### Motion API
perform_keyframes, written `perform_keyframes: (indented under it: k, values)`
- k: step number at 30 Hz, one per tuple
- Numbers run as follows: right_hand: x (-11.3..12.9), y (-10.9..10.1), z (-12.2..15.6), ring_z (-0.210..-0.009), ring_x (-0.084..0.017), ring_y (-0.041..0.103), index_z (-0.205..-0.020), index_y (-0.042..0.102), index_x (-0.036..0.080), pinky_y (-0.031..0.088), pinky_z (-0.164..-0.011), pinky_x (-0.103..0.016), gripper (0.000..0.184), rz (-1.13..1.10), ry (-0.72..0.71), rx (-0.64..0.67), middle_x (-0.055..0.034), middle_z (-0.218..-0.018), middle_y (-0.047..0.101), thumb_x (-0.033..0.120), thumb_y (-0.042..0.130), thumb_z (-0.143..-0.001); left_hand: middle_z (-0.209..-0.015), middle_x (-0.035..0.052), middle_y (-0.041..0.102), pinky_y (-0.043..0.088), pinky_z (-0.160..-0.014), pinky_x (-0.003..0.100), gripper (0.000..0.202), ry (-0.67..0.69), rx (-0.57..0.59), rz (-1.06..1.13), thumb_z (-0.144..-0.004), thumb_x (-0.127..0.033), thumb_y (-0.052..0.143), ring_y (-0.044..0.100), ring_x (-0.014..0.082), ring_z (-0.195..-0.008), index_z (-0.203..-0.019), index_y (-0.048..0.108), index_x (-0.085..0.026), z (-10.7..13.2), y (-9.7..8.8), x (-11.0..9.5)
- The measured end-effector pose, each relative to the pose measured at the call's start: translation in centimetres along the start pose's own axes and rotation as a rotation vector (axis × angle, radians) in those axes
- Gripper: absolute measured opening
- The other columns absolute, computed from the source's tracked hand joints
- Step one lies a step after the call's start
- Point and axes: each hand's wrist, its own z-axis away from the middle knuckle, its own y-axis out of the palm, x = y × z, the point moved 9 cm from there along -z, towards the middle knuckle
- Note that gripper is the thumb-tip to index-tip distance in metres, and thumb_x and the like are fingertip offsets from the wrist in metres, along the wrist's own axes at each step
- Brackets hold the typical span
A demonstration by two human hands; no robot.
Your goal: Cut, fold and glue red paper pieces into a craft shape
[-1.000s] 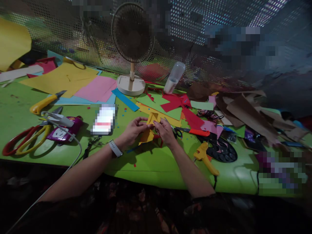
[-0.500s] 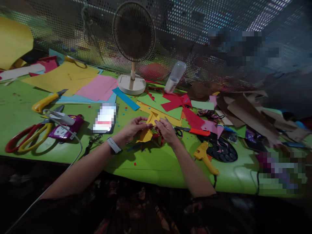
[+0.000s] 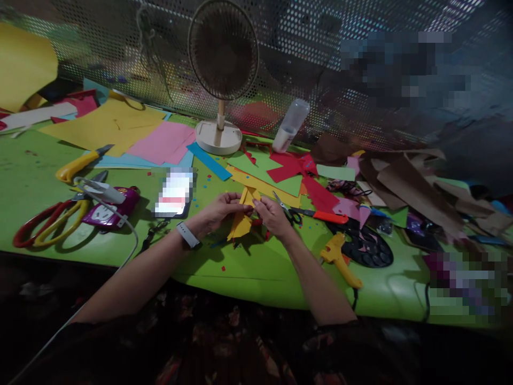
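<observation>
A folded piece of yellow paper (image 3: 241, 225) is held over the front of the green table, its lower end angled down to the left. My left hand (image 3: 218, 213), with a pale watch band at the wrist, pinches the paper's left side. From the right, my right hand (image 3: 271, 215) grips its other edge between thumb and fingers. The fingertips of both hands nearly meet on the paper. Small black-handled scissors (image 3: 294, 215) lie just right of my right hand. Behind the hands rest a flat yellow sheet (image 3: 276, 191) and a light green sheet (image 3: 256, 170).
A fan (image 3: 218, 138) and a tilted clear bottle (image 3: 290, 125) stand at the back. On the left are large scissors (image 3: 48, 224), a purple power adapter (image 3: 114, 211), a yellow cutter (image 3: 76, 167) and a phone (image 3: 174, 193). Rightward lie an orange-handled cutter (image 3: 331, 217), a glue gun (image 3: 340, 259) and brown paper (image 3: 412, 187).
The folded yellow paper has turned slightly, so its lower flap looks narrower and points more downward. Both hands keep their hold. The whole view has shifted a little.
</observation>
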Motion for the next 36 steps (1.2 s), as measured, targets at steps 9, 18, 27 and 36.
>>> perform_keyframes:
  k: [9, 18, 27, 36]
  values:
    - [-1.2, 0.4, 0.1, -0.044, -0.009, 0.029, -0.071, 0.052, 0.022, 0.022, -0.043, -0.024, 0.036, -0.200, 0.165, 0.021, 0.0065, -0.053, 0.044, 0.055, 0.056, -0.082, -0.079, 0.0082, 0.075, 0.056, -0.071, 0.025, 0.025, -0.068, 0.047, 0.044, -0.068, -0.006, 0.074, 0.070, 0.0149, -0.071, -0.092, 0.069, -0.012, 0.3, -0.2, 0.1]
    - [-1.6, -1.9, -0.3, -0.039, -0.007, 0.033, -0.067, 0.049, 0.022, 0.025, -0.039, -0.021, 0.040, -0.208, 0.095, -0.227, 0.0090, -0.047, 0.041, 0.057, 0.059, -0.081, -0.078, 0.0092, 0.073, 0.053, -0.055, 0.026, 0.025, -0.118, -0.125, 0.207, -0.077, -0.025, 0.067, 0.068, 0.0179, -0.065, -0.099, 0.073, -0.013, -0.6, -2.7, 0.2]
    - [-2.2, -2.6, 0.1, -0.039, -0.005, 0.041, -0.063, 0.054, 0.019, 0.032, -0.040, -0.019, 0.033, -0.319, 0.127, -0.391, 0.0068, -0.050, 0.053, 0.045, 0.070, -0.074, -0.081, 0.0047, 0.072, 0.047, -0.051, 0.019, 0.033, 0.079, -0.237, -0.056, -0.065, -0.020, 0.081, 0.064, 0.0116, -0.063, -0.097, 0.074, -0.018, -0.7, -4.4, -1.4]
    - [-1.5, -2.9, 0.4, -0.041, -0.007, 0.042, -0.054, 0.052, 0.019, 0.034, -0.042, -0.021, 0.036, -0.347, 0.081, -0.458, 0.0060, -0.050, 0.052, 0.045, 0.068, -0.074, -0.086, 0.0070, 0.072, 0.056, -0.064, 0.027, 0.046, 0.098, -0.303, 0.215, -0.068, -0.045, 0.078, 0.069, 0.0172, -0.073, -0.101, 0.067, -0.017, -0.4, -4.5, -1.6]
